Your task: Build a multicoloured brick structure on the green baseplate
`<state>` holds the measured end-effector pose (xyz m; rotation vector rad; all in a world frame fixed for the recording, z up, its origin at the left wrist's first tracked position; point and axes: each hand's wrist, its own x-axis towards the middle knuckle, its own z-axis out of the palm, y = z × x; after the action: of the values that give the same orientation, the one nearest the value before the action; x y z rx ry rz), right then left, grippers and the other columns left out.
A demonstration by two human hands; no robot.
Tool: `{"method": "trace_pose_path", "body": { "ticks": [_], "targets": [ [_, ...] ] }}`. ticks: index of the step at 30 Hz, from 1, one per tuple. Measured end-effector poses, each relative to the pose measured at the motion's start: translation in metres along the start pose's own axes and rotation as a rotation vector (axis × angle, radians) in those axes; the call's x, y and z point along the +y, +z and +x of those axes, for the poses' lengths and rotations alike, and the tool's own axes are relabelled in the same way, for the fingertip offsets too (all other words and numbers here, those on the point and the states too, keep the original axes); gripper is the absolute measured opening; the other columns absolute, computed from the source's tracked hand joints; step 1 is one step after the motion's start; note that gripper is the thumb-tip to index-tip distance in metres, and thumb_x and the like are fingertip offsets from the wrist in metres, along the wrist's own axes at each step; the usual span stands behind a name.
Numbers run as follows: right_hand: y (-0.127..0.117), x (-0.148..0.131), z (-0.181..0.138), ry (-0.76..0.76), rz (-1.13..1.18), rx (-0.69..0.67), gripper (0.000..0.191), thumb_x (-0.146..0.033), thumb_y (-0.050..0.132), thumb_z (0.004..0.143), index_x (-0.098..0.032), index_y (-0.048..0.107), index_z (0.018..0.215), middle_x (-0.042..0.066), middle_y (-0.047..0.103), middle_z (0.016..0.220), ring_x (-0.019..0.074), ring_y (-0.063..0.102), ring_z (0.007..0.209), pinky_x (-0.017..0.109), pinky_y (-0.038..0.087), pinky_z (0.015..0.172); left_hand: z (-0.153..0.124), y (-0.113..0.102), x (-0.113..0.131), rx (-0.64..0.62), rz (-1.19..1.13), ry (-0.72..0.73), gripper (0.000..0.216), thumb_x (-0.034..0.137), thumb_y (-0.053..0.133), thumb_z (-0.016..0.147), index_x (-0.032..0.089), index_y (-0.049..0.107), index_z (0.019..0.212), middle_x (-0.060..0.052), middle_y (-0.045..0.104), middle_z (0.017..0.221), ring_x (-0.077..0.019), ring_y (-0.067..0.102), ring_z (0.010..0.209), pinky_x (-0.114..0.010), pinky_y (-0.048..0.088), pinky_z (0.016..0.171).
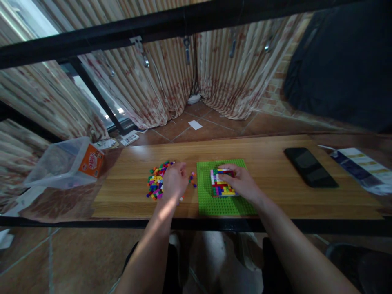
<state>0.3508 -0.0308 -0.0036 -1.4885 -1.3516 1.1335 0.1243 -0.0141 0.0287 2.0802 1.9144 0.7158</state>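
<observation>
A green baseplate (223,204) lies on the wooden table (269,192) in front of me. On it stands a block of many-coloured bricks (219,183). My right hand (241,181) rests on the block's right side, fingers curled over its top edge. To the left lies a pile of small loose bricks (155,181) in several colours. My left hand (175,179) hovers over the pile's right edge with its fingers bent down; what they hold, if anything, is hidden. A few stray bricks (192,179) lie between the hand and the baseplate.
A black phone (310,167) lies on the table's right part, with a printed sheet (364,167) past it at the edge. A clear plastic tub (58,163) with an orange label sits off the table's left end. Curtains hang behind.
</observation>
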Motion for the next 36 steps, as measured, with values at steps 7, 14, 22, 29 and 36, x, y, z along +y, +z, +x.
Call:
{"method": "trace_pose_path", "body": {
  "ticks": [7, 14, 22, 29, 36],
  "targets": [
    [0.000, 0.000, -0.001, -0.010, -0.002, 0.007, 0.037, -0.034, 0.071, 0.071, -0.017, 0.070, 0.105, 0.005, 0.073, 0.087, 0.0166, 0.067, 0.070, 0.028, 0.054, 0.063, 0.005, -0.016, -0.022, -0.079, 0.258, -0.060, 0.035, 0.008, 0.051, 0.080, 0.017, 0.075, 0.103, -0.012, 0.075, 0.101, -0.0247, 0.068, 0.099, -0.034, 0.050, 0.092],
    [-0.002, 0.001, -0.001, -0.022, -0.023, 0.000, 0.036, -0.034, 0.071, 0.073, -0.019, 0.070, 0.105, 0.004, 0.074, 0.086, 0.0166, 0.067, 0.068, 0.028, 0.054, 0.061, 0.008, -0.009, -0.019, -0.094, 0.322, 0.024, 0.037, 0.009, 0.051, 0.081, 0.021, 0.076, 0.105, -0.011, 0.074, 0.101, -0.0254, 0.067, 0.098, -0.037, 0.049, 0.094],
    [-0.002, 0.001, -0.001, 0.009, -0.037, -0.006, 0.038, -0.034, 0.071, 0.073, -0.019, 0.069, 0.107, 0.004, 0.073, 0.088, 0.0168, 0.066, 0.069, 0.029, 0.054, 0.062, 0.005, -0.014, -0.019, -0.108, 0.258, 0.007, 0.032, 0.008, 0.057, 0.074, 0.020, 0.075, 0.098, -0.010, 0.072, 0.106, -0.0240, 0.065, 0.105, -0.036, 0.048, 0.099],
    [-0.002, -0.002, -0.003, 0.019, -0.028, -0.008, 0.039, -0.036, 0.070, 0.073, -0.018, 0.069, 0.107, 0.005, 0.073, 0.090, 0.0169, 0.067, 0.071, 0.029, 0.055, 0.063, 0.007, -0.012, -0.019, -0.117, 0.295, -0.003, 0.022, 0.013, 0.054, 0.079, 0.019, 0.073, 0.087, -0.009, 0.074, 0.096, -0.0241, 0.067, 0.096, -0.035, 0.050, 0.090],
    [-0.001, -0.002, -0.002, 0.016, -0.014, -0.010, 0.037, -0.035, 0.071, 0.071, -0.018, 0.070, 0.104, 0.004, 0.073, 0.088, 0.0167, 0.067, 0.071, 0.029, 0.055, 0.064, 0.007, -0.012, -0.014, -0.120, 0.305, -0.025, 0.025, 0.013, 0.054, 0.081, 0.021, 0.074, 0.094, -0.008, 0.076, 0.097, -0.0241, 0.068, 0.095, -0.035, 0.050, 0.087]
  ]
}}
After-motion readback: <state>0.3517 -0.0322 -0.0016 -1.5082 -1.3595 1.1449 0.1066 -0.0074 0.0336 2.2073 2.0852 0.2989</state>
